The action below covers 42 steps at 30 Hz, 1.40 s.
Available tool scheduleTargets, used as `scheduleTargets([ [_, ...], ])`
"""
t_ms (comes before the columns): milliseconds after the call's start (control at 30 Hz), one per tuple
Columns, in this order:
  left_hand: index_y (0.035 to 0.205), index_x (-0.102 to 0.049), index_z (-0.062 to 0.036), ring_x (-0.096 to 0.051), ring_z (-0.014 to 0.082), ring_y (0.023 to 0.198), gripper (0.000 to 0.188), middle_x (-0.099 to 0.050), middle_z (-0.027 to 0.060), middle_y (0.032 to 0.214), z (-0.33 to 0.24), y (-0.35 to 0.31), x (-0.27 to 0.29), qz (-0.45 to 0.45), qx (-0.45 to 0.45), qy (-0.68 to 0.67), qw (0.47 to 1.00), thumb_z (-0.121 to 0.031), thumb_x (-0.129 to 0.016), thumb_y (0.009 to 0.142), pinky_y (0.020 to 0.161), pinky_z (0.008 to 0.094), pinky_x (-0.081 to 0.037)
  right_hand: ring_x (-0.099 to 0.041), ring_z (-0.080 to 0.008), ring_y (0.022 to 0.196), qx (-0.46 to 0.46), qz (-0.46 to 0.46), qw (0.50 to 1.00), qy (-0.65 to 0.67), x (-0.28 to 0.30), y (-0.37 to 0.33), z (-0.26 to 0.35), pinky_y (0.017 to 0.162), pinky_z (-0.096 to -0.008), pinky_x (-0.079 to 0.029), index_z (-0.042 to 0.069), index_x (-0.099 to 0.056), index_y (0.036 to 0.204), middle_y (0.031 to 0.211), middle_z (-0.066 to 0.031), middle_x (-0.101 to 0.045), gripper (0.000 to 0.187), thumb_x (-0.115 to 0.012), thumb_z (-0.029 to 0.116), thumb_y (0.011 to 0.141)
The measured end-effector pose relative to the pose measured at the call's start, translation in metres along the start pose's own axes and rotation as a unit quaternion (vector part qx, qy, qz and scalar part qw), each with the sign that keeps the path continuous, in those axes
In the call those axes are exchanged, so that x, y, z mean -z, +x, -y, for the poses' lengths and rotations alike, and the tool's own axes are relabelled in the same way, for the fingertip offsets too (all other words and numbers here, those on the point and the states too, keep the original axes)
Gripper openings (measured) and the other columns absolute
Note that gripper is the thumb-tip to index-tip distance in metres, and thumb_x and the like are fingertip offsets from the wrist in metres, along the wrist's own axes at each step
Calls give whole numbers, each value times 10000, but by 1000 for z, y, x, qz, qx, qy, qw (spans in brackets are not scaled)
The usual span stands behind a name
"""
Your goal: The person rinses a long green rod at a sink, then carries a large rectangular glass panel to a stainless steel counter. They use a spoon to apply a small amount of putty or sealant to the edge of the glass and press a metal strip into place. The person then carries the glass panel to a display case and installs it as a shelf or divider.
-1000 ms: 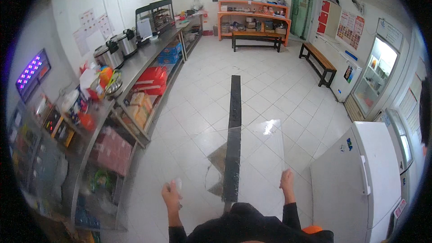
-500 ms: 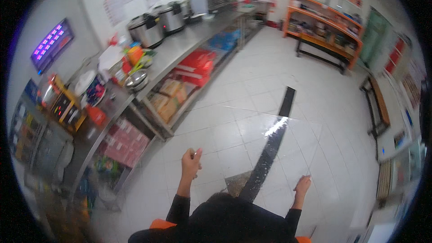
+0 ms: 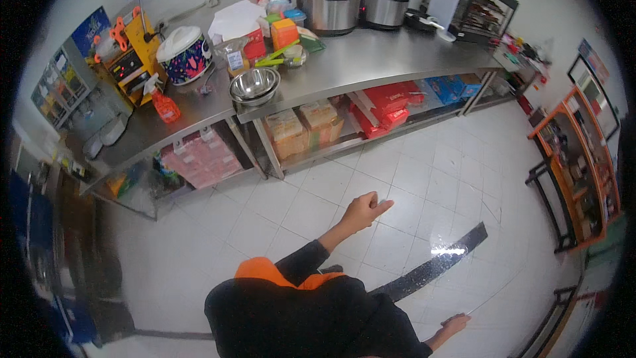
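Observation:
A clear, see-through sheet (image 3: 448,250), perhaps glass or plastic, spreads out in front of me. Only a thin edge line, specks and a white glare give it away, and its full outline is hard to make out. My left hand (image 3: 366,212) is closed at its left side, fingers curled and thumb stretched along it. Lower down on the right, my right hand (image 3: 454,323) pinches the sheet's other edge, where a fine line runs off from the fingers. Through the sheet a dark strip (image 3: 414,282) shows on the tiled floor.
A steel counter (image 3: 397,59) runs along the wall ahead, holding rice cookers (image 3: 328,3), metal bowls (image 3: 255,86) and a red spray bottle (image 3: 163,103). Red packages (image 3: 384,109) and boxes (image 3: 288,134) fill its lower shelf. An orange shelf unit (image 3: 583,159) and a dark-legged bench (image 3: 553,205) stand right.
My view has turned left, so the counter now lies straight ahead and the orange shelf sits at the right rim. Both hands keep their hold on the clear sheet.

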<state>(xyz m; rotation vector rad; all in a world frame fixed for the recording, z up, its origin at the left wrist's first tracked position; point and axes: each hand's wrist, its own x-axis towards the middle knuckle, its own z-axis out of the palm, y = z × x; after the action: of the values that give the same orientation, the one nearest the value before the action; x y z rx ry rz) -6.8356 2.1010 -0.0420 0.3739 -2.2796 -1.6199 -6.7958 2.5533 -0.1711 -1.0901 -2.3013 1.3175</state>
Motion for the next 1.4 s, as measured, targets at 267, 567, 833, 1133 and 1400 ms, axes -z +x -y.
scheduleTargets([
  [267,562,-370,-42,-379,166,431,444,-394,62,454,2,142,-59,-120,-5,76,990,-400,-597,694,428,309,-334,-423,-201,453,81,46,996,-1,-143,142,87,400,-342,-340,22,-410,695,540,-85,-428,361,-286,325,846],
  [567,563,-356,-46,-371,74,349,387,-355,6,445,17,232,-29,-330,-4,35,943,-277,-634,702,320,240,-311,-288,-76,346,99,208,949,213,-328,175,312,300,-236,-230,129,-309,512,434,35,-302,423,-299,371,858],
  [833,660,-379,-54,-395,53,367,336,-349,-23,494,22,294,33,-452,95,-74,884,-303,-591,735,309,206,-343,-241,-46,332,236,387,860,235,-487,135,465,289,-209,-180,144,-282,504,417,48,-266,437,-270,386,867],
  [1133,730,-380,-44,-412,58,415,339,-370,-16,572,47,436,93,-525,-61,-151,835,-316,-583,739,352,195,-377,-266,-44,382,334,367,776,389,-669,121,637,336,-198,-208,129,-323,534,466,63,-286,406,-293,354,870],
  [1400,748,-466,-30,-384,117,495,411,-435,26,616,69,537,88,-618,-150,75,768,-227,-751,529,428,238,-328,-494,-150,526,332,299,795,410,-831,114,742,479,-275,-428,29,-481,650,597,-42,-483,275,-375,207,831],
])
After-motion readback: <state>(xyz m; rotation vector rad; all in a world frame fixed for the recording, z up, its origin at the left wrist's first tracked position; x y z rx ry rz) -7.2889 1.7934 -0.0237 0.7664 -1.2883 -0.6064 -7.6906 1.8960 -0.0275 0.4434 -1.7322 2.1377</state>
